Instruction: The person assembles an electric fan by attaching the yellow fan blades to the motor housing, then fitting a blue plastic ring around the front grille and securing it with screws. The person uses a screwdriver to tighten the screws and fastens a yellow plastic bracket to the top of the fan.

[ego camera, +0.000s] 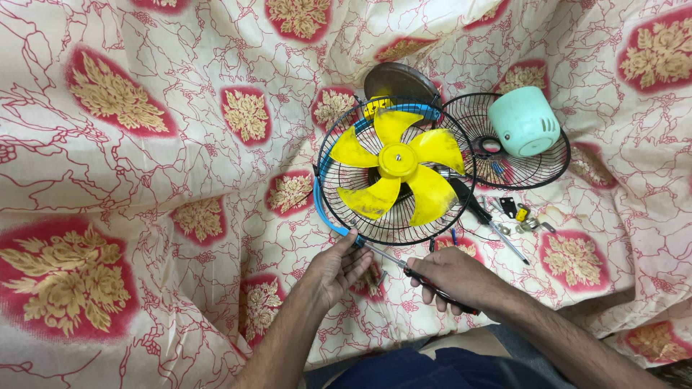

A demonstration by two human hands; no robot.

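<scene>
Floral cloth (144,180) all over. Left hand (333,268) pinching fan guard (339,223) rim; right hand (450,277) wrapped round screwdriver (404,268). Light, springy wire, probably bends easy; better gripped by rim.

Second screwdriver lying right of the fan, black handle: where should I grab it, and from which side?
Probably take the spare screwdriver by its black handle, the thick upper-left end resting against the fan guard. Come from above and the right, fingers across the handle: the guard blocks the left side, and the thin metal shaft slanting down-right offers little grip. Small metal parts lie close on the right.
</scene>
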